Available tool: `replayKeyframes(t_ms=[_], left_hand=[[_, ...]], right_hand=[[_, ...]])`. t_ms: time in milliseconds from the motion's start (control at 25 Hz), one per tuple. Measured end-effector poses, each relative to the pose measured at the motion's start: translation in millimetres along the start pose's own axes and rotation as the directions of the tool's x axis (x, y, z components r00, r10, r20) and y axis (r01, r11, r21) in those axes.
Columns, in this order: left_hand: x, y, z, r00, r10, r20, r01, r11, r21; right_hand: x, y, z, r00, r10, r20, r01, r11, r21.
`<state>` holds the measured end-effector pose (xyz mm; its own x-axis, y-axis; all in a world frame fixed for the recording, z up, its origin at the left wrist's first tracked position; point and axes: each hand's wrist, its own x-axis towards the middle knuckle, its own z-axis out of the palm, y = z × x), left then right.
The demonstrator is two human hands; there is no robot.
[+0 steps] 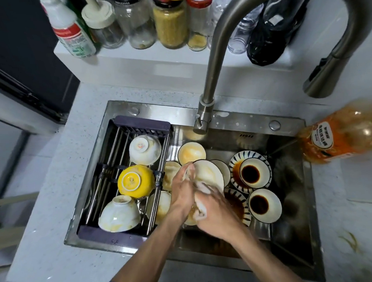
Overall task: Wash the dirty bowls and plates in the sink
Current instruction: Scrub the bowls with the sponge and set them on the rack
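Two hands are met over the middle of the sink. A white plate is gripped at its near-left rim by the left hand, fingers curled round the edge, and is held tilted above the pile. A pale cloth is clutched by the right hand and pressed against the plate's lower face.

The plate is judged stiff, fairly light, breakable and, being wet and greasy, slippery; it is best held by the rim, thumb on one face and fingers behind, with the scrubbing push met by the holding hand. The cloth is soft and wraps easily.

Just right of the grip, two small dishes of dark sauce are sat on patterned plates. Left of it, three upturned bowls are rested in the drain rack. No water can be seen at the faucet.
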<state>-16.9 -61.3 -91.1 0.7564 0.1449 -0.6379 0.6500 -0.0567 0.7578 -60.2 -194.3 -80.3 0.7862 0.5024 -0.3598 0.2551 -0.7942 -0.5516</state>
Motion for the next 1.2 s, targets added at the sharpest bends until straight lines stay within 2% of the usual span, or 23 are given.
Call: replayKeyframes(t_ms=[40,80,160,240,280,320,360,400,440,520,560,600,680,720,800,840,920,960,1000,1040,1080,1120,1200], left_hand=[[5.9,6.6,-5.1,0.996,-0.057,0.062,0.055,0.998,0.036],[8.5,18.1,-9.7,0.982,-0.103,0.158,0.081,0.987,0.139],[9.4,29.9,-9.3,0.964,-0.069,0.256,0.001,0.966,0.257],[-0.8,30.8,-2.2,0.983,0.117,0.144,-0.148,0.962,0.229],[-1.1,30.6,-1.9,0.982,0.157,0.104,-0.178,0.953,0.245],[-0.6,34.2,-3.4,0.982,0.131,0.136,-0.164,0.949,0.268],[6.3,36.2,-6.6,0.975,0.064,0.212,-0.130,0.941,0.312],[10.2,40.4,-7.4,0.959,0.026,0.283,-0.129,0.926,0.355],[6.5,40.4,-5.8,0.955,0.060,0.291,-0.168,0.917,0.363],[-2.9,28.1,-2.2,0.947,0.271,0.171,-0.313,0.898,0.308],[-2.6,22.2,-3.6,0.952,0.278,0.132,-0.304,0.909,0.284],[0.8,18.6,-6.8,0.962,0.224,0.158,-0.262,0.921,0.288],[12.4,28.6,-14.0,0.947,0.022,0.319,-0.149,0.913,0.379],[14.7,28.7,-14.4,0.953,0.027,0.302,-0.143,0.917,0.371],[0.9,25.0,-7.9,0.977,0.159,0.142,-0.188,0.955,0.228],[-4.6,19.1,-6.9,0.984,0.157,0.088,-0.172,0.966,0.194],[-2.1,17.3,-11.1,0.986,0.087,0.142,-0.119,0.964,0.238],[4.7,19.9,-14.8,0.982,0.033,0.183,-0.081,0.962,0.260],[9.5,22.5,-16.8,0.982,-0.018,0.190,-0.026,0.974,0.223],[10.4,23.0,-16.6,0.978,-0.063,0.201,0.041,0.993,0.112],[7.3,18.7,-14.6,0.968,-0.085,0.236,0.102,0.993,-0.061],[1.9,7.0,-11.9,0.954,-0.087,0.286,0.165,0.951,-0.261],[-7.2,-11.7,-10.4,0.931,-0.094,0.354,0.266,0.838,-0.477]], right_hand=[[-2.0,3.4,-0.8,0.999,-0.013,-0.033,0.013,1.000,0.001],[1.5,8.1,-3.1,0.997,-0.053,-0.053,0.048,0.996,-0.080],[10.7,10.3,1.2,0.980,-0.085,-0.180,0.066,0.992,-0.109],[14.0,9.7,9.1,0.963,0.062,-0.263,-0.048,0.997,0.058],[14.4,7.2,9.6,0.939,0.098,-0.331,-0.073,0.994,0.086],[12.3,7.2,6.8,0.944,0.078,-0.321,-0.058,0.996,0.071],[11.7,9.2,4.5,0.970,-0.007,-0.243,0.015,0.999,0.031],[11.7,10.9,4.5,0.968,-0.075,-0.239,0.070,0.997,-0.029],[10.8,14.4,8.7,0.960,-0.044,-0.275,0.044,0.999,-0.008],[15.1,14.2,13.3,0.938,0.038,-0.346,0.008,0.992,0.129],[13.9,9.1,13.9,0.936,0.087,-0.341,-0.030,0.985,0.169],[12.8,8.6,14.1,0.943,0.024,-0.333,0.006,0.996,0.088],[10.5,13.6,10.4,0.958,-0.130,-0.256,0.098,0.986,-0.135],[12.2,15.3,14.0,0.962,-0.059,-0.268,0.024,0.991,-0.132],[17.3,0.1,16.4,0.936,0.126,-0.328,-0.088,0.988,0.129],[17.7,-6.2,22.1,0.924,0.151,-0.351,-0.097,0.981,0.167],[13.4,-4.0,17.5,0.952,-0.050,-0.303,0.033,0.998,-0.059],[13.5,1.8,13.8,0.932,-0.127,-0.340,0.088,0.988,-0.128],[14.9,8.6,10.7,0.913,-0.138,-0.383,0.107,0.989,-0.100],[17.8,6.7,0.5,0.912,-0.026,-0.408,0.081,0.990,0.118],[18.4,2.0,-9.4,0.910,0.134,-0.393,0.031,0.922,0.385],[18.5,0.2,-13.3,0.919,0.295,-0.261,-0.058,0.755,0.653],[15.5,9.6,-18.4,0.903,0.425,0.066,-0.225,0.335,0.915]])
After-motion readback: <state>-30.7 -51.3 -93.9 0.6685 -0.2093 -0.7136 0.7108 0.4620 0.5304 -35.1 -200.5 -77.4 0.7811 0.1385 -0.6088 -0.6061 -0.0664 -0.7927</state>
